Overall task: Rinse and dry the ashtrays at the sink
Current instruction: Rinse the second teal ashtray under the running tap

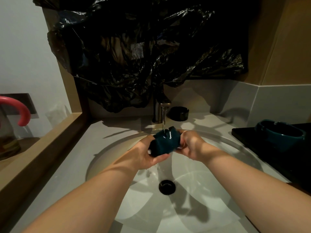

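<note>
Two hands on one dark teal glazed ceramic ashtray (165, 142), which is tilted on its side under the thin water stream (164, 121) from the brushed metal tap (158, 109). My left hand (148, 156) cups it from below, thumb curled round the near edge. My right hand (191, 145) grips its right side, fingers curled. I hold it over the round white sink basin (193, 190). A second teal ashtray (279, 132) sits on the flat black tray (269, 152) at right. A round black ashtray (179, 112) stands just beside the tap.
</note>
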Demonstrator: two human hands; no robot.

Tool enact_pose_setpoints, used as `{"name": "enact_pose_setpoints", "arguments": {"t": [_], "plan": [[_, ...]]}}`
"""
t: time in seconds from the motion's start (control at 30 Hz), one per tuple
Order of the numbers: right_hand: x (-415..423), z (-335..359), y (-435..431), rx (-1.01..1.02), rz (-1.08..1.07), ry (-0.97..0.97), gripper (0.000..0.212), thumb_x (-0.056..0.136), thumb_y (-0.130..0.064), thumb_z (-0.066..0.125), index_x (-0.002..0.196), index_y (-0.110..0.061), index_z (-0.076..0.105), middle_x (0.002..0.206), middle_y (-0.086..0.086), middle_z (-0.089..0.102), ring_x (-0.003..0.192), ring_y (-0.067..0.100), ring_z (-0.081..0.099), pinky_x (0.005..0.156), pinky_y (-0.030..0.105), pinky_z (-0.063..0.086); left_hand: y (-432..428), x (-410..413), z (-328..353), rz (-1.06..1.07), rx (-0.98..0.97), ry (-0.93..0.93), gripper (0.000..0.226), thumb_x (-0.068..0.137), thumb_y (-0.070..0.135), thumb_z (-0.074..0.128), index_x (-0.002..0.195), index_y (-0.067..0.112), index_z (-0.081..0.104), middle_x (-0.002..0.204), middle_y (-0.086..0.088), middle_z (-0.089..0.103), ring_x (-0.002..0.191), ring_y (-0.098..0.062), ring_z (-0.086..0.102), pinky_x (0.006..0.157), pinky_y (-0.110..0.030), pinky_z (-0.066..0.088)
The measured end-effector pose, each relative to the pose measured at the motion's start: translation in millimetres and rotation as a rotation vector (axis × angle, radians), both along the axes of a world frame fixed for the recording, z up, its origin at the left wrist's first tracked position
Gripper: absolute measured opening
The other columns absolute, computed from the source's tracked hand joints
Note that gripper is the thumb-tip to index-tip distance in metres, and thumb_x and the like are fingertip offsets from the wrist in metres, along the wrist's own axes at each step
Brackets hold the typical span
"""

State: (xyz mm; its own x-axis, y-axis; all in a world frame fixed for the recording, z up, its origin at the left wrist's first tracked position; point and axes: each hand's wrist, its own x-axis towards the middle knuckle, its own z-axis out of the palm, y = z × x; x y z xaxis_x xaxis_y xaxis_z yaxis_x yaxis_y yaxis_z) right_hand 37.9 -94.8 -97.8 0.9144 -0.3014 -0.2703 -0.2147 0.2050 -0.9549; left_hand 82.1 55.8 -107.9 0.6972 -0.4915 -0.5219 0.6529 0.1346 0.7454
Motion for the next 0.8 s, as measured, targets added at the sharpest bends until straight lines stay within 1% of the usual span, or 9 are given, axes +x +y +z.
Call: {"name": "enact_pose_setpoints", "arguments": {"t": [0.07, 0.13, 0.23, 0.37, 0.5, 0.6, 0.67, 0.73, 0.8], "plan": [[-3.7, 1.0, -6.6, 0.257, 0.01, -0.068, 0.047, 0.081, 0.004, 0.026, 0.113, -0.009, 0.057, 0.118, 0.02, 0.059, 0.11, 0.037, 0.056, 0.092, 0.047, 0.05, -0.1, -2.1, 0.5, 0.0, -0.008, -0.063, 0.033, 0.091, 0.007, 0.055, 0.123, 0.014, 0.048, 0.124, -0.027, 0.052, 0.104, -0.046, 0.062, 0.06, -0.046, 0.061], [-6.7, 4.9, -9.3, 0.251, 0.041, -0.062, 0.03, 0.091, -0.013, 0.033, 0.108, -0.013, 0.058, 0.109, 0.016, 0.063, 0.104, 0.034, 0.059, 0.086, 0.046, 0.052, -2.0, -5.7, 2.2, -0.015, -0.018, -0.123, 0.026, 0.091, 0.0, 0.05, 0.114, 0.012, 0.049, 0.119, -0.025, 0.052, 0.109, -0.043, 0.059, 0.072, -0.047, 0.058], [-8.0, 7.9, -10.3, -0.138, 0.124, 0.075, 0.033, 0.093, -0.043, 0.049, 0.112, -0.017, 0.058, 0.103, 0.01, 0.066, 0.095, 0.029, 0.064, 0.073, 0.045, 0.058, -5.5, -3.5, -0.3, -0.062, 0.011, -0.213, 0.034, 0.09, -0.005, 0.042, 0.116, 0.014, 0.049, 0.123, -0.02, 0.049, 0.116, -0.04, 0.052, 0.072, -0.047, 0.057], [-4.7, 12.0, -5.5, -0.499, 0.07, 0.009, 0.026, 0.094, -0.021, 0.054, 0.119, -0.016, 0.051, 0.109, 0.01, 0.061, 0.096, 0.031, 0.062, 0.068, 0.046, 0.059, -5.3, 0.6, -6.3, -0.09, 0.012, -0.159, 0.049, 0.087, -0.006, 0.039, 0.133, 0.013, 0.041, 0.135, -0.022, 0.046, 0.118, -0.042, 0.052, 0.071, -0.05, 0.059], [3.8, 8.9, -6.9, -0.884, 0.036, -0.205, 0.044, 0.09, -0.012, 0.053, 0.134, -0.018, 0.048, 0.118, 0.005, 0.057, 0.112, 0.024, 0.055, 0.094, 0.032, 0.047, -5.4, 1.0, -5.4, -0.068, -0.053, -0.129, 0.047, 0.087, 0.009, 0.038, 0.134, 0.013, 0.039, 0.133, -0.023, 0.049, 0.119, -0.042, 0.051, 0.084, -0.054, 0.052], [2.5, 1.0, -8.8, -0.739, 0.013, -0.297, 0.045, 0.09, -0.001, 0.048, 0.132, -0.017, 0.049, 0.115, 0.004, 0.055, 0.111, 0.022, 0.053, 0.096, 0.031, 0.046, -7.5, -1.6, 2.1, 0.038, -0.015, -0.249, 0.024, 0.092, 0.023, 0.043, 0.112, 0.014, 0.053, 0.117, -0.015, 0.056, 0.113, -0.034, 0.054, 0.098, -0.053, 0.044], [0.3, -3.0, -10.0, -0.507, -0.02, -0.26, 0.042, 0.091, 0.002, 0.042, 0.124, -0.021, 0.054, 0.114, 0.008, 0.058, 0.108, 0.028, 0.056, 0.088, 0.042, 0.053, -9.9, -4.0, 6.1, 0.113, 0.09, -0.398, 0.019, 0.097, 0.029, 0.041, 0.096, 0.017, 0.057, 0.102, -0.01, 0.06, 0.1, -0.025, 0.057, 0.088, -0.043, 0.051], [-0.5, -7.9, -7.0, -0.262, -0.023, -0.161, 0.036, 0.091, -0.001, 0.038, 0.116, -0.021, 0.055, 0.114, 0.015, 0.061, 0.103, 0.035, 0.059, 0.078, 0.051, 0.056, -11.8, -4.2, 8.2, 0.163, 0.15, -0.502, 0.024, 0.098, 0.032, 0.04, 0.093, 0.019, 0.06, 0.097, -0.008, 0.064, 0.09, -0.021, 0.06, 0.069, -0.032, 0.052], [-1.0, -11.6, -1.2, -0.06, 0.001, -0.031, 0.031, 0.094, -0.006, 0.035, 0.118, -0.015, 0.053, 0.113, 0.019, 0.061, 0.1, 0.036, 0.06, 0.076, 0.05, 0.056, -11.6, -1.9, 8.1, 0.223, 0.205, -0.519, 0.027, 0.098, 0.035, 0.041, 0.096, 0.018, 0.063, 0.096, -0.009, 0.066, 0.085, -0.02, 0.061, 0.06, -0.029, 0.052]]}}
